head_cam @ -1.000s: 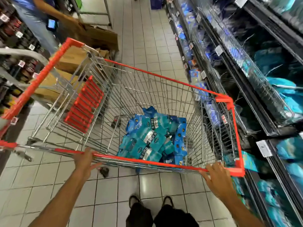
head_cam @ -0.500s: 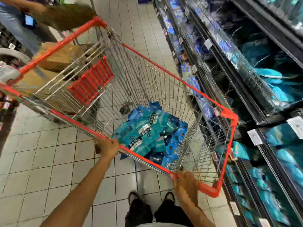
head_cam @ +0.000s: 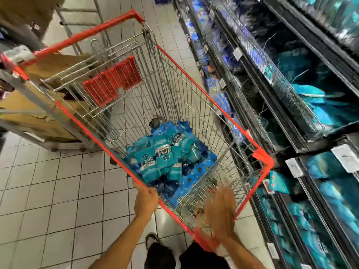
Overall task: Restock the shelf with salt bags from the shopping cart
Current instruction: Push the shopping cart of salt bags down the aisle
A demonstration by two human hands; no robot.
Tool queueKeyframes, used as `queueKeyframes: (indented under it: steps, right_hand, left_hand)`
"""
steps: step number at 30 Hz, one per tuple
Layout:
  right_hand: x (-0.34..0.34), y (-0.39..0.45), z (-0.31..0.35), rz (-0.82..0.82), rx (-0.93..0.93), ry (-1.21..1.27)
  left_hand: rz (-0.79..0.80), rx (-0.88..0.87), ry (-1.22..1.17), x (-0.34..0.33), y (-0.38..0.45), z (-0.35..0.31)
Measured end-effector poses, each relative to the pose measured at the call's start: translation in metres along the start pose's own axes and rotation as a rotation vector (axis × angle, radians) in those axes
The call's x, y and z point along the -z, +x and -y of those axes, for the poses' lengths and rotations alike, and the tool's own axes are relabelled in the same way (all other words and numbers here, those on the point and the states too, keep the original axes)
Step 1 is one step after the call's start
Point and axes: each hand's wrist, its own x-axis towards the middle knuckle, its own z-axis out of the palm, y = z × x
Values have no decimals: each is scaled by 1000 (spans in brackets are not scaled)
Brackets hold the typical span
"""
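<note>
Blue and teal salt bags [head_cam: 165,158], glossy and heaped, lie in the shopping cart [head_cam: 194,105] beside the shelf [head_cam: 303,117]. Left hand [head_cam: 145,199] clenches the cart's red rim; right hand [head_cam: 220,208] is blurred, fingers spread, released.

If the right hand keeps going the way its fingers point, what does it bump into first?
The right hand, blurred and open, points into the shopping cart. It would probably meet the cart's wire mesh near the salt bags first, though depth is unclear.
</note>
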Motion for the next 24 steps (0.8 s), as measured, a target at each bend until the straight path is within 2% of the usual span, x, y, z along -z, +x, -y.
queueKeyframes:
  steps: [2, 3, 5, 7, 9, 12, 16, 19, 24]
  right_hand:
    - [28, 58, -29, -229, -54, -224]
    - [42, 85, -43, -258, -108, -295]
    - [61, 129, -66, -182, -215, -340]
    - [67, 155, -84, -119, -239, -297]
    - [69, 172, -97, -131, -221, -262]
    - [72, 183, -110, -136, -89, -406]
    - [71, 199, -125, -125, -183, -324]
    - [71, 203, -125, -138, -227, -218]
    - [69, 203, -123, -178, -246, -187]
  left_hand:
    - [4, -17, 20, 5, 13, -2]
    - [8, -27, 40, 7, 20, -3]
    - [31, -40, 101, 12, 31, -8]
    - [52, -41, 102, 16, 42, -13]
    - [60, -26, 90, 18, 54, -22]
    - [95, 13, 70, 18, 76, -34]
    - [130, 26, 65, 17, 100, -51]
    - [55, 63, 17, 13, 120, -67]
    - [-137, -24, 208, 3, 140, -96]
